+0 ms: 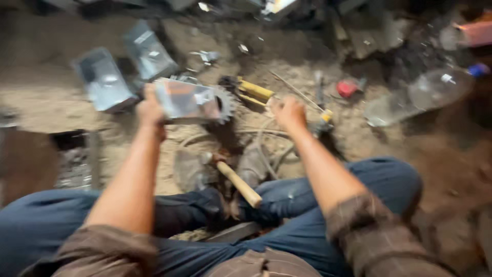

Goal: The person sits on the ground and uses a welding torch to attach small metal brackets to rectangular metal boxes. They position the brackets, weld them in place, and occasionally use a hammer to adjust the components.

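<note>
Hammer (233,179) lies untouched nearest; beyond it, left hand (150,109) grips packaged sprocket (197,101), wrapper still on; right hand (289,114) fisted, contents unclear.

Person in blue jeans across the lower frame, brown checked shirt, sleeves rolled above the forearms. Left hand (150,109) and right hand (290,114) bare, no gloves. Picture blurred.

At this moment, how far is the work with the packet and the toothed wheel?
Done: nothing finished is clearly visible. In hand: the left hand grips a shiny foil packet in front of a toothed sprocket; the right hand is closed near a yellow-tipped tool, its grip blurred. Left: two more foil packets and a wooden-handled hammer lie untouched on the ground.
</note>
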